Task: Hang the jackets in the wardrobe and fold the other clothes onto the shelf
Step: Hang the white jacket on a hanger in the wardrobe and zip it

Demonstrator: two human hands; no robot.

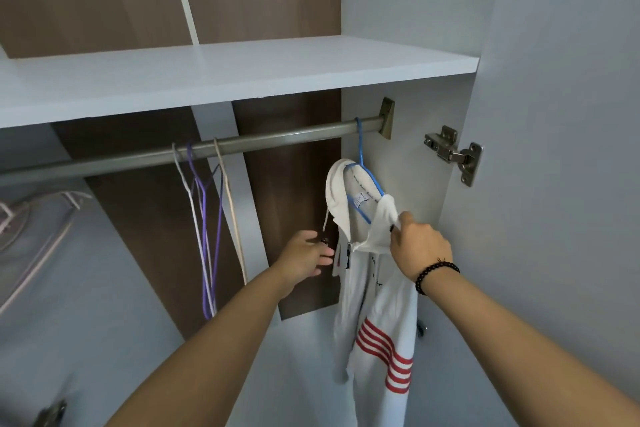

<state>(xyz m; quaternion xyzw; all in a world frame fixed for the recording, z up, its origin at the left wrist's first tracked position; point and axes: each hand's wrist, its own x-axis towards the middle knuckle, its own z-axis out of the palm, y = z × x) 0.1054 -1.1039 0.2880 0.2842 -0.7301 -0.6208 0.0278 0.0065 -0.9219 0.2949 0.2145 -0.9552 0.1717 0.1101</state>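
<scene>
White hooded jacket (pixel 374 288) with red stripes low on one side hangs from a blue hanger (pixel 360 163), hooked at the far right end of the wardrobe rail (pixel 138 158), just beside the rail bracket (pixel 387 118) and the right side wall. The right hand (pixel 420 246), with a dark bead bracelet (pixel 434 274) at the wrist, pinches the collar fabric near the hanger's shoulder. The left hand (pixel 304 255) reaches toward the jacket's left front edge with fingers relaxed and loosely spread, holding nothing that can be seen; a drawstring (pixel 325 222) dangles just by its fingertips.

Likely risk: the jacket sits unevenly, with one shoulder bunched up under the pinching fingers. A pull on the collar could slide the fabric off the hanger's arm, or tip the hook off the rail. Letting go too soon could leave the jacket crooked, with the hood (pixel 337 184) folded over the hanger.

Around it: three bare hangers (pixel 204 218), white, purple and beige, hang together near the middle of the rail, well apart from the jacket. A white shelf (pixel 242 80) runs above the rail. A door hinge (pixel 457 152) is fixed to the right wall near the jacket. At the left edge, a pale hanger carrying something grey is only partly visible. Nothing blocks either hand's reach.
</scene>
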